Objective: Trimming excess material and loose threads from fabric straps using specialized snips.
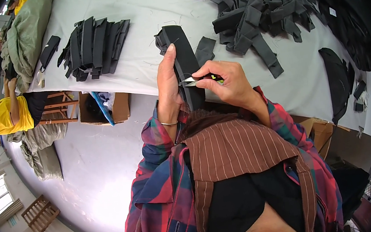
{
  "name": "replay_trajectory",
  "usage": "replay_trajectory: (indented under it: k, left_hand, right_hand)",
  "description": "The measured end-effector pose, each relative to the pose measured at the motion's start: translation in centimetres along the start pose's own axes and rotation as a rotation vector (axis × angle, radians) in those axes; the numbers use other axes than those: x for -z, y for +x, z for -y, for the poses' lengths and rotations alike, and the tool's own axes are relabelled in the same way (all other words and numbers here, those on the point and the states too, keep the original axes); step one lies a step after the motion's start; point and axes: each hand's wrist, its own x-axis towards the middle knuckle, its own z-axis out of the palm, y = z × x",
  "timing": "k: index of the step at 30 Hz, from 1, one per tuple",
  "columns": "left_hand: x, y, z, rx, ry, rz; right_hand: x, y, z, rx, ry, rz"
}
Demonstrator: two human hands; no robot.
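Observation:
My left hand [168, 78] is closed round a dark grey fabric strip [185, 53], its thumb lying along the strip's left edge. The strip points away from me over the table's near edge, and loose threads stick out at its far end. Thread snips [190, 79] with bright blades and a black and yellow-green handle are in my closed right hand [228, 83]. Their blade tips lie over the middle of the strip, close to my left palm. Just beyond my right hand, a short dark grey fabric piece [205, 49] lies on the table, partly behind the held strip.
A tangled heap of dark strips [265, 9] covers the far right of the white-covered table [139, 43]. Strips in a neater row [96, 48] lie left. Black fabric [338, 78] lines the right side. A cardboard box [121, 107] stands below; a person in yellow [9, 116] is at far left.

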Motion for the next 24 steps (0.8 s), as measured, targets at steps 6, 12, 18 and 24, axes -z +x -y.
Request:
replay_trajectory:
  k: [6, 12, 18, 24]
  left_hand:
    - [0.9, 0.3, 0.3, 0.003, 0.026, 0.026]
    - [2.3, 1.2, -0.7, 0.094, -0.03, -0.026]
    - [2.4, 2.2, -2.6, 0.031, -0.069, -0.013]
    - [3.0, 2.6, -3.3, 0.043, -0.069, 0.081]
  right_hand:
    - [0.9, 0.0, 0.0, 0.137, -0.212, -0.02]
    - [2.6, 0.1, -1.6, -0.162, 0.146, -0.192]
    - [2.0, -1.6, -3.1, -0.245, -0.116, 0.06]
    - [0.4, -0.9, -3.2, -0.166, -0.28, 0.066]
